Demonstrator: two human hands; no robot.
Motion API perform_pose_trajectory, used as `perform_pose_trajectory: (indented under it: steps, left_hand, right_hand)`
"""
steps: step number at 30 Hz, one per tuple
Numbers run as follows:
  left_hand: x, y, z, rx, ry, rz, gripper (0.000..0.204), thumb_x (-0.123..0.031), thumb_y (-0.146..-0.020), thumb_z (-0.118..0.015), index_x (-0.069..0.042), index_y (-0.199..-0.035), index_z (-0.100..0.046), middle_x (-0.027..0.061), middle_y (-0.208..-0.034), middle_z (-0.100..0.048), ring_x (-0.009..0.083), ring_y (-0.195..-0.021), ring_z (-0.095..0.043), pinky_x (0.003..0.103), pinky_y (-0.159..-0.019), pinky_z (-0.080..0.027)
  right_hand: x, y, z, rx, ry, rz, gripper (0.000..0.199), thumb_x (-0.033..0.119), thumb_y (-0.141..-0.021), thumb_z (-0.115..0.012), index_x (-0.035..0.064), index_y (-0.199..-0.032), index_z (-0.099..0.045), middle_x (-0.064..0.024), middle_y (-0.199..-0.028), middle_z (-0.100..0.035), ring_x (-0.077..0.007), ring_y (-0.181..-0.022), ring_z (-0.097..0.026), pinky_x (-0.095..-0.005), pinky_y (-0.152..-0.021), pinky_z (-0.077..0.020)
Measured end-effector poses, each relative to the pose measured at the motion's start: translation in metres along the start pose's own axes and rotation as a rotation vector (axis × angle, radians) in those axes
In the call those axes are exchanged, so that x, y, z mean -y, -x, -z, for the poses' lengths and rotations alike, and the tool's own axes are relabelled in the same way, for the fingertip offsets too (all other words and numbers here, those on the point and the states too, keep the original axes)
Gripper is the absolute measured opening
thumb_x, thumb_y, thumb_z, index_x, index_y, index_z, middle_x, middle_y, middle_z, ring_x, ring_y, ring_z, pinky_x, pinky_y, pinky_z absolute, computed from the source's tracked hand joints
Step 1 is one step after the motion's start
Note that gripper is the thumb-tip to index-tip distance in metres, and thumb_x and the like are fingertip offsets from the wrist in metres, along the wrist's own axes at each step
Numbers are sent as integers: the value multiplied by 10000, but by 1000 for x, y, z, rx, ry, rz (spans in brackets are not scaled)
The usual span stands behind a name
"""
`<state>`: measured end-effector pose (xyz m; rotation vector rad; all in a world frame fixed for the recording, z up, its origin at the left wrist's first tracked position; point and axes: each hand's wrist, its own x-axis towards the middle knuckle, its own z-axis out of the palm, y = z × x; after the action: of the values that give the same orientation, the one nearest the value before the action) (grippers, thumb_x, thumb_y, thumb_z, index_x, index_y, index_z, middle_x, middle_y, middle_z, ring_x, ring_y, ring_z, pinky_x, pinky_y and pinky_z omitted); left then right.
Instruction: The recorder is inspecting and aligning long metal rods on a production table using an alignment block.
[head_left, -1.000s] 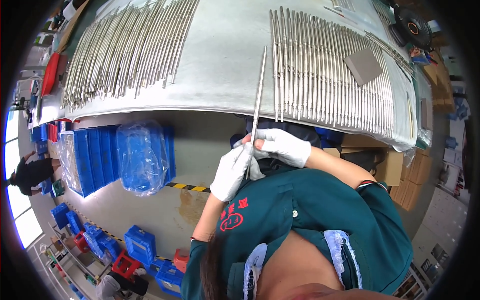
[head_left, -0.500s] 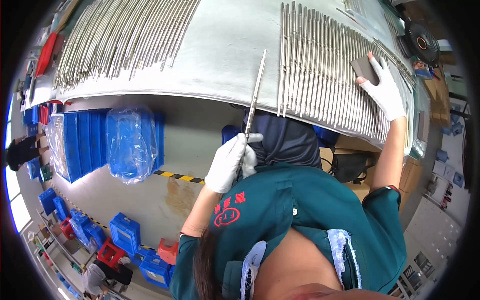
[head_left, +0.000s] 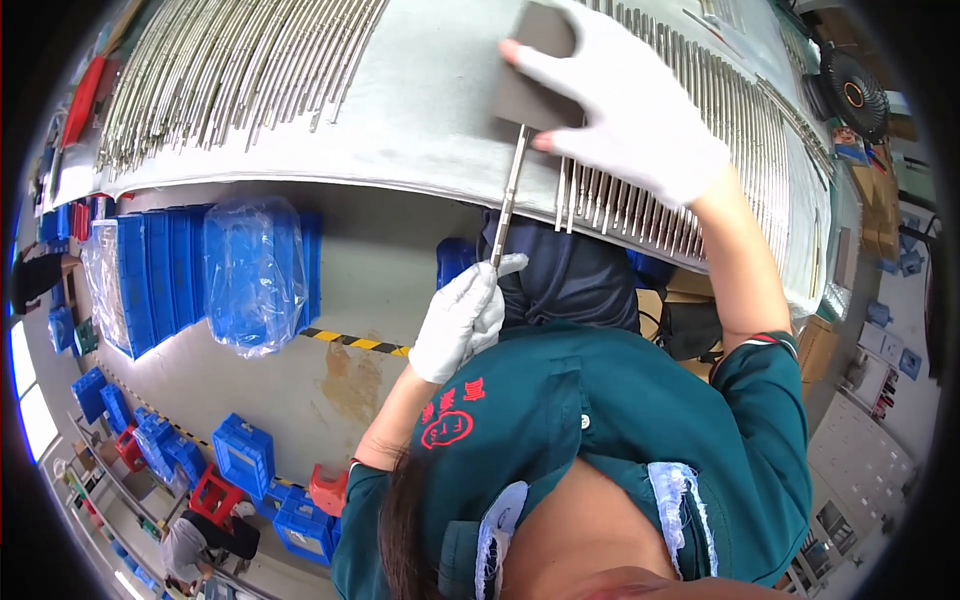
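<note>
My gloved left hand [head_left: 458, 325] is closed around the lower part of a slim, stepped metal rod [head_left: 512, 190]. The rod tilts up and away from me, across the front edge of the table. At its far end, my gloved right hand [head_left: 640, 110] grips a flat grey-brown pad [head_left: 532, 103] between thumb and fingers. The pad covers the rod's tip, and I cannot tell whether it presses on it. Beneath and beyond the right hand lies a row of similar metal rods [head_left: 742, 140], partly hidden by it.
A second bank of metal rods [head_left: 240, 70] covers the far left of the pale table [head_left: 430, 90]. A black fan [head_left: 848, 92] stands at the far right. Left of my legs are blue crates [head_left: 170, 275], one plastic-wrapped [head_left: 255, 280]. Another person [head_left: 200, 545] is at lower left.
My right hand has carried the pad leftward from over the right row of rods to the far end of the held rod. The left hand stays nearly in place.
</note>
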<state>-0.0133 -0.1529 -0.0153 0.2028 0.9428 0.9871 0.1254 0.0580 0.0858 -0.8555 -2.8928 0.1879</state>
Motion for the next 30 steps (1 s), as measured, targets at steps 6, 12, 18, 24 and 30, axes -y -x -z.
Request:
perform_pose_trajectory:
  steps: [6, 12, 18, 24, 30]
  left_hand:
    - [1, -1, -2, -20, -14, 5, 457, -310, -1031, -424, 30, -1333, -474, -81, -581, -317, 4, -459, -282, 177, -420, -256]
    - [4, -4, -2, -83, -95, -9, 419, -301, -1023, -455, -8, -1316, -519, -84, -574, -337, -2, -450, -274, 177, -405, -237]
    - [8, -6, -5, -159, -79, -10, 393, -289, -1019, -466, -32, -1307, -540, -88, -583, -353, -9, -454, -267, 173, -398, -224]
    - [9, -10, -2, -141, -70, -21, 424, -278, -1020, -462, 22, -1319, -489, -57, -585, -349, 17, -430, -273, 190, -388, -226]
    - [9, -11, -1, -144, -98, -49, 426, -284, -1025, -448, 24, -1316, -490, -56, -581, -346, 17, -439, -276, 189, -395, -233]
  right_hand:
    - [-13, 13, -6, 5, 56, 20, 765, 202, -641, -800, 223, -1355, -527, -233, -1433, -371, -391, -1306, -394, -395, -1108, -325]
    - [6, 0, -2, -58, 55, 56, 679, 267, -717, -733, 164, -1351, -512, -262, -1377, -386, -410, -1269, -405, -422, -1078, -335]
    - [-45, 53, 5, -4, 90, -107, 765, 193, -652, -779, 220, -1371, -518, -232, -1457, -350, -384, -1329, -379, -391, -1112, -304]
    - [-64, 87, 3, -75, 74, -324, 714, 303, -692, -760, 196, -1358, -527, -263, -1465, -322, -409, -1316, -382, -403, -1105, -316]
    - [-47, 86, -2, -188, 152, -184, 689, 365, -728, -746, 136, -1342, -533, -213, -1445, -394, -367, -1310, -418, -400, -1085, -348]
